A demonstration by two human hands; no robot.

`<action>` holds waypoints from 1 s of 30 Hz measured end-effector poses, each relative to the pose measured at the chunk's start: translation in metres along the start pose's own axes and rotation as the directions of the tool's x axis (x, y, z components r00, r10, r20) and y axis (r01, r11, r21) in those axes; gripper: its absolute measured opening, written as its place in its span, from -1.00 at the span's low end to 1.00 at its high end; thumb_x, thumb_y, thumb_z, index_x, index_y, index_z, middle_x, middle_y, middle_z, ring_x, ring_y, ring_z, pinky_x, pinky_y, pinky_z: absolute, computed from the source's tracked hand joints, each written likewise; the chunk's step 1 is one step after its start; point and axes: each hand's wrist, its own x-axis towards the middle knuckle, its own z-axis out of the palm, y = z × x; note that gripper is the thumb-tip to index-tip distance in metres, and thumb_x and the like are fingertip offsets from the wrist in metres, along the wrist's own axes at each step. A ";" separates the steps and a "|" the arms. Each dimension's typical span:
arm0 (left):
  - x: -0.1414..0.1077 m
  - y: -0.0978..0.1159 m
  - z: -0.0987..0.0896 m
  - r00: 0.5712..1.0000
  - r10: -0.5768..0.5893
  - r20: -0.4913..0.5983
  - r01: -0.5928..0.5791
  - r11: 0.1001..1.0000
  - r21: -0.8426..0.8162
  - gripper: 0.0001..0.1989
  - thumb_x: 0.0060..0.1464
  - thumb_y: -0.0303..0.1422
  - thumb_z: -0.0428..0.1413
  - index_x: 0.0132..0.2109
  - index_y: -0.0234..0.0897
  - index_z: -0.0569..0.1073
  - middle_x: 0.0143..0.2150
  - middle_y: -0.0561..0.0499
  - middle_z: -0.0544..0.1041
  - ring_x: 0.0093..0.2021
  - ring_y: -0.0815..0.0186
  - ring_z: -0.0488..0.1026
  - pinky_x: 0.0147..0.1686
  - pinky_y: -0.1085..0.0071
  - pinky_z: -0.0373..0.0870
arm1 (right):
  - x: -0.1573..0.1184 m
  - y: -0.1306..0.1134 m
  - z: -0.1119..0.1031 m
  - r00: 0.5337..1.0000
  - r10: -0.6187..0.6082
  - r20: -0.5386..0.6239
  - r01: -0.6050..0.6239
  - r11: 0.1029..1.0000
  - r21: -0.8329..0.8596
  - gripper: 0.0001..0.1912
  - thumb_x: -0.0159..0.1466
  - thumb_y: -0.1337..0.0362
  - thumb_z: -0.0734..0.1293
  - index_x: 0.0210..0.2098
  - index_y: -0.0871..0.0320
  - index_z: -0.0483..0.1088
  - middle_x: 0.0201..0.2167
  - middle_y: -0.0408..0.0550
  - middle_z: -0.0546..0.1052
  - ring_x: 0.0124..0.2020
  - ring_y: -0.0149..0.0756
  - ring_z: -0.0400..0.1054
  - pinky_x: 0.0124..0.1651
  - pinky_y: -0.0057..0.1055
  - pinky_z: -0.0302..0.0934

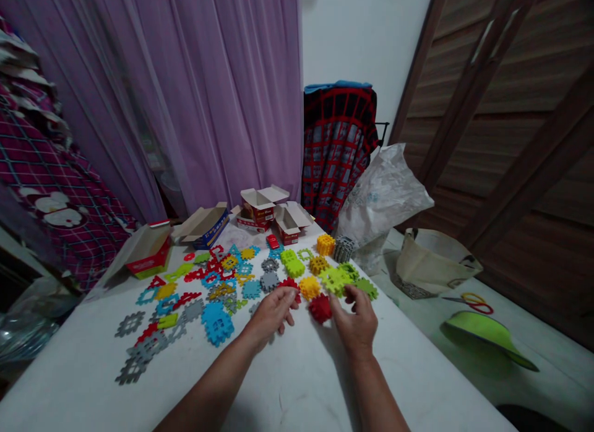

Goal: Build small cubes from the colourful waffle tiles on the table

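Red interlocking plastic cube (320,308) sits near the white table's (297,382) front edge, between the left hand (277,314) and right hand (356,324), both apart and holding nothing visible. Built yellow cubes (325,244) stand beyond; flat multicoloured plastic tiles (217,324) remain loose toward the left.

The toy building pieces (217,324) are made of plastic. They look smooth and a bit shiny, with bumpy edges. The red block (320,308) is plastic too. The small boxes (260,212) are thin card, and they look matt inside. The worktop (297,382) is white, smooth and a little shiny. The curtain (208,98) is thin, soft cloth. The bag (385,197) is crinkly white plastic. The door (501,110) is brown wood and looks dull.
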 end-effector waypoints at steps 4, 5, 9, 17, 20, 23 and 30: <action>-0.008 -0.020 0.001 0.998 0.008 -0.059 -0.010 0.999 -0.031 -0.40 -0.04 0.13 0.13 -0.06 -0.28 0.46 -0.28 0.02 0.43 -0.52 0.49 0.37 -0.72 0.60 0.11 | 0.011 0.028 0.004 0.996 0.038 -0.087 -0.053 0.984 -0.171 -0.67 0.23 0.01 0.34 -0.25 0.18 0.44 -0.34 0.00 0.51 -0.41 -0.29 0.34 -0.28 -0.35 0.27; -0.010 -0.025 0.000 0.997 0.002 -0.073 -0.005 0.999 -0.040 -0.41 -0.04 0.12 0.13 -0.06 -0.28 0.46 -0.29 0.03 0.42 -0.52 0.49 0.36 -0.72 0.60 0.11 | 0.012 0.033 0.005 0.996 0.039 -0.078 -0.053 0.980 -0.190 -0.66 0.24 0.00 0.33 -0.25 0.18 0.44 -0.34 0.01 0.52 -0.41 -0.29 0.34 -0.28 -0.34 0.26; -0.015 -0.037 -0.008 0.994 -0.021 -0.107 0.015 0.998 -0.063 -0.42 -0.06 0.11 0.15 -0.08 -0.28 0.46 -0.32 0.05 0.41 -0.53 0.49 0.34 -0.73 0.60 0.08 | 0.008 0.039 0.010 0.999 0.035 -0.036 -0.043 0.974 -0.222 -0.62 0.25 -0.04 0.31 -0.25 0.18 0.45 -0.34 0.01 0.52 -0.41 -0.29 0.33 -0.30 -0.36 0.22; -0.020 -0.035 -0.025 0.989 -0.019 -0.144 0.009 0.998 -0.068 -0.45 -0.09 0.08 0.15 -0.13 -0.29 0.47 -0.32 0.06 0.41 -0.55 0.51 0.32 -0.73 0.61 0.07 | 0.003 0.043 0.014 0.999 0.052 -0.015 -0.054 0.964 -0.262 -0.48 0.27 -0.17 0.22 -0.27 0.19 0.45 -0.36 0.02 0.51 -0.42 -0.28 0.30 -0.34 -0.36 0.18; -0.021 -0.031 -0.031 0.986 -0.004 -0.165 -0.008 0.997 -0.071 -0.48 -0.08 0.06 0.17 -0.15 -0.29 0.48 -0.33 0.06 0.42 -0.54 0.50 0.34 -0.73 0.62 0.08 | 0.001 0.044 0.016 0.996 0.091 -0.007 -0.090 0.961 -0.263 -0.43 0.25 -0.22 0.20 -0.26 0.19 0.45 -0.35 0.03 0.51 -0.41 -0.26 0.30 -0.33 -0.34 0.18; -0.022 -0.025 -0.042 0.981 0.009 -0.193 -0.024 0.997 -0.074 -0.48 -0.10 0.05 0.19 -0.15 -0.29 0.49 -0.36 0.06 0.43 -0.54 0.48 0.34 -0.73 0.62 0.10 | 0.001 0.043 0.015 0.993 0.116 -0.010 -0.114 0.958 -0.265 -0.38 0.23 -0.25 0.21 -0.20 0.22 0.45 -0.34 0.04 0.50 -0.40 -0.25 0.33 -0.32 -0.33 0.19; -0.026 -0.017 -0.114 0.917 0.094 -0.387 -0.108 0.994 -0.014 -0.48 -0.13 0.03 0.23 -0.17 -0.31 0.51 -0.37 0.05 0.47 -0.56 0.47 0.36 -0.71 0.59 0.13 | 0.001 0.034 0.004 0.999 -0.028 -0.032 0.020 0.976 -0.218 -0.51 0.28 -0.10 0.27 -0.18 0.25 0.47 -0.42 -0.02 0.49 -0.44 -0.29 0.34 -0.35 -0.38 0.20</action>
